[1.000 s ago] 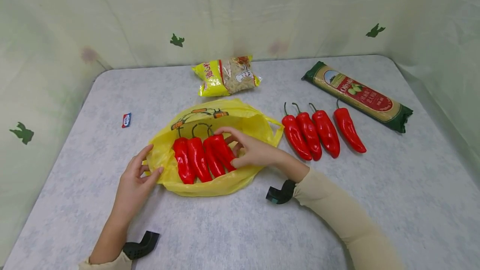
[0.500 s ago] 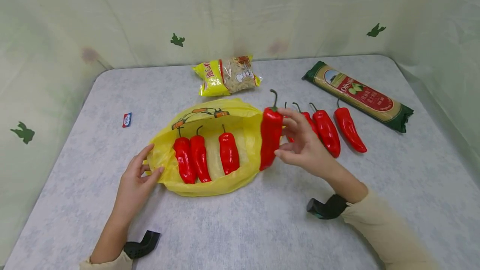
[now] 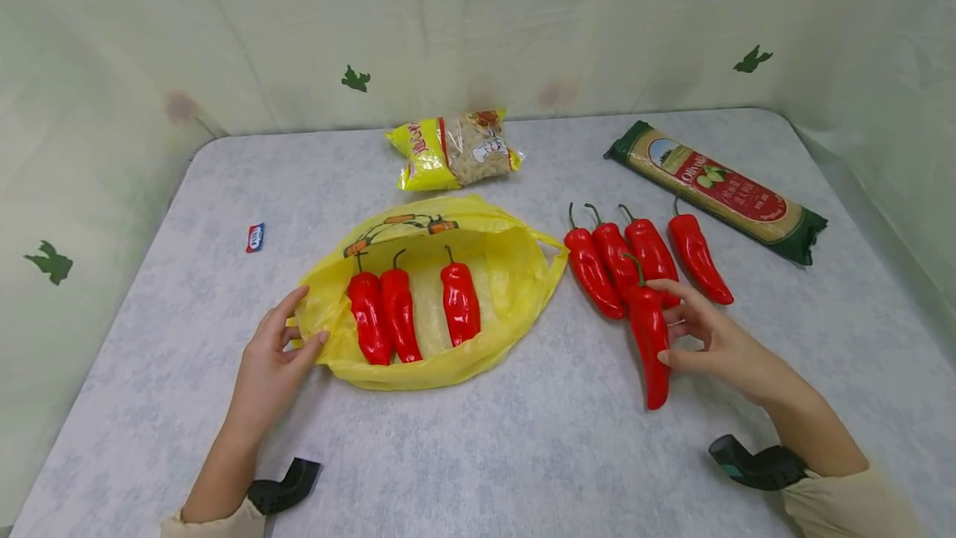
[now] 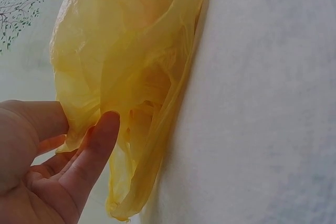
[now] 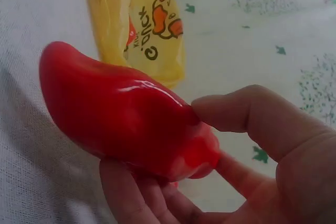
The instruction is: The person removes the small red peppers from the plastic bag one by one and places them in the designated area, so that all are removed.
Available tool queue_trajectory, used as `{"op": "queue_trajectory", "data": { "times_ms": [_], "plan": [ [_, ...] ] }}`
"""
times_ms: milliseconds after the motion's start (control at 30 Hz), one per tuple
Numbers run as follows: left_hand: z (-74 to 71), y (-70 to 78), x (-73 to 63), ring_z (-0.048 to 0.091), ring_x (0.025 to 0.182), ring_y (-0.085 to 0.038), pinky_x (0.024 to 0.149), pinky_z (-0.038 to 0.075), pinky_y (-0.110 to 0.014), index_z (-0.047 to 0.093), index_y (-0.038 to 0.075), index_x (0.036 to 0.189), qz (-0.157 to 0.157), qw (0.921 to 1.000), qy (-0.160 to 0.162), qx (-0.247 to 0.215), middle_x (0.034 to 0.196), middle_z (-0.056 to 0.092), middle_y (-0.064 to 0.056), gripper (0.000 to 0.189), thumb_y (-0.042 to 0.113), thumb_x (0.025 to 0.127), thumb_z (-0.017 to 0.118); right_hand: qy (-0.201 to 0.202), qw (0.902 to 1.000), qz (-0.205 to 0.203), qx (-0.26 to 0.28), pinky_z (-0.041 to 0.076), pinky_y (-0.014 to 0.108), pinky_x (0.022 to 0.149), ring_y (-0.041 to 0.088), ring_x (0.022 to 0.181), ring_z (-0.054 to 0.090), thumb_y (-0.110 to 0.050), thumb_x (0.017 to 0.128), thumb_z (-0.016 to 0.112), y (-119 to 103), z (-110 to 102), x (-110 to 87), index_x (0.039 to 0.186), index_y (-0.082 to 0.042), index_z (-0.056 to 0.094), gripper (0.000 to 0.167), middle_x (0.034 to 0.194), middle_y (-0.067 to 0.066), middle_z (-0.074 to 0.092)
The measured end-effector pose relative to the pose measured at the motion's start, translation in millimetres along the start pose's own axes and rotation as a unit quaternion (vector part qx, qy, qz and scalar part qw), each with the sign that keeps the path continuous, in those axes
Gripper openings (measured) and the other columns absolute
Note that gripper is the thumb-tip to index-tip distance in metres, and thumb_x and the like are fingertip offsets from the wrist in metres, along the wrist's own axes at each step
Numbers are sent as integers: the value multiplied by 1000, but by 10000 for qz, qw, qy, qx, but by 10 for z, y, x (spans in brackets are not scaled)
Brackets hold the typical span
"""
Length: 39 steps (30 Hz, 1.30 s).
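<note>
A yellow plastic bag (image 3: 426,378) lies with its mouth open toward me, and three red peppers (image 3: 460,305) show inside it. My left hand (image 3: 272,359) holds the bag's left end between thumb and fingers; the left wrist view shows the thin yellow film (image 4: 126,35) at the fingertips. To the right, my right hand (image 3: 709,343) grips a red pepper (image 3: 648,343) between thumb and fingers, stem up and tip toward me. Just behind the held pepper, several more red peppers (image 3: 592,272) lie in a row, partly overlapped by it in the head view.
Behind the bag lies a yellow packet (image 3: 456,152) with a clear window. A long spaghetti pack (image 3: 720,185) rests at the back right. A small blue-and-red wrapper (image 3: 256,237) sits on the left of the grey table (image 3: 463,463). A pale curtain (image 3: 299,31) hangs behind.
My right hand has taken one pepper out of the bag and carried it right, to the front of the row. The left hand stays at the bag's left end.
</note>
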<state>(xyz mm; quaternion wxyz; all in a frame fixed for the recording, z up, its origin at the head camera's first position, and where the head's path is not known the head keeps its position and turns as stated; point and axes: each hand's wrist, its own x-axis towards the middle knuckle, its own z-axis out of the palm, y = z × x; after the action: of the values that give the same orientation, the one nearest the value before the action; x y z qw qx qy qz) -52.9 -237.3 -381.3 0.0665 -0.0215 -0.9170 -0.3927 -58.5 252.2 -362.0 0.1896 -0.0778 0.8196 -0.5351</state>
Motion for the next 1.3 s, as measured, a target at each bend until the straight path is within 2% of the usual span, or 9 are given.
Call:
{"op": "queue_trajectory", "data": {
  "times_ms": [233, 367, 533, 733, 833, 933, 1100, 1200, 1300],
  "plan": [
    [5, -2, -4, 47, 82, -2, 66, 43, -7, 33, 14, 140, -19, 10000, -19, -38, 125, 42, -13, 62, 15, 85, 62, -370, 9979, 512, -131, 49, 38, 66, 35, 103, 39, -19, 74, 72, 49, 53, 46, 138, -16, 29, 77, 113, 18, 42],
    [-1, 3, -3, 47, 82, -2, 66, 43, -6, 33, 15, 140, -30, 10000, -22, 0, 125, 42, -13, 62, 15, 85, 62, -426, 9965, 697, -187, 49, 37, 68, 37, 105, 38, -21, 76, 70, 43, 81, 61, 140, -19, 27, 77, 120, 20, 38],
    [-5, 8, -4, 47, 82, -3, 66, 43, -6, 32, 15, 140, -30, 10000, -25, 49, 124, 43, -13, 62, 15, 85, 62, -285, 9972, 655, -241, 50, 38, 70, 38, 108, 38, -22, 78, 69, 68, 105, 79, 140, -19, 28, 75, 123, 19, 37],
    [-4, 14, -6, 47, 82, -2, 66, 43, -6, 32, 14, 140, -32, 10000, -38, 11, 123, 43, -14, 62, 14, 85, 62, -58, 9989, 367, -270, 50, 40, 72, 35, 105, 43, -22, 81, 66, 58, 102, 72, 138, -14, 30, 68, 123, 18, 39],
    [-3, 15, -6, 47, 82, -2, 66, 43, -6, 32, 14, 140, -5, 10000, -38, -19, 123, 43, -14, 62, 13, 85, 62, 157, 9991, 84, -377, 50, 39, 74, 34, 104, 44, -20, 83, 65, -3, 91, 52, 135, -11, 33, 63, 125, 16, 39],
    [-4, 14, -5, 47, 81, -2, 66, 43, -6, 32, 14, 140, -10, 10000, -41, -30, 124, 43, -13, 62, 14, 85, 62, 445, 9966, -491, -498, 49, 31, 76, 31, 106, 44, -13, 83, 64, -105, 98, 41, 133, -7, 35, 58, 125, 14, 41],
    [-8, 14, -5, 47, 81, -3, 66, 43, -7, 32, 15, 140, -73, 9999, -65, -40, 124, 43, -13, 62, 16, 86, 62, 938, 9820, -1530, -587, 46, 21, 80, 23, 106, 45, 0, 80, 65, -377, 203, 103, 129, -5, 39, 55, 124, 11, 45],
    [-10, 13, -5, 47, 82, -3, 67, 43, -6, 32, 15, 140, -86, 9999, -71, -57, 124, 43, -13, 62, 16, 86, 62, 1009, 9741, -1962, -490, 45, 21, 83, 19, 107, 45, 2, 79, 65, -556, 317, 198, 128, -5, 41, 54, 123, 10, 46],
    [-8, 8, -3, 48, 82, -2, 67, 43, -7, 32, 15, 140, -64, 9999, -63, -89, 124, 43, -13, 62, 17, 86, 62, 859, 9687, -2292, -415, 45, 26, 85, 19, 107, 46, 0, 79, 65, -704, 449, 337, 127, -5, 41, 54, 122, 7, 47]
  ]
}}
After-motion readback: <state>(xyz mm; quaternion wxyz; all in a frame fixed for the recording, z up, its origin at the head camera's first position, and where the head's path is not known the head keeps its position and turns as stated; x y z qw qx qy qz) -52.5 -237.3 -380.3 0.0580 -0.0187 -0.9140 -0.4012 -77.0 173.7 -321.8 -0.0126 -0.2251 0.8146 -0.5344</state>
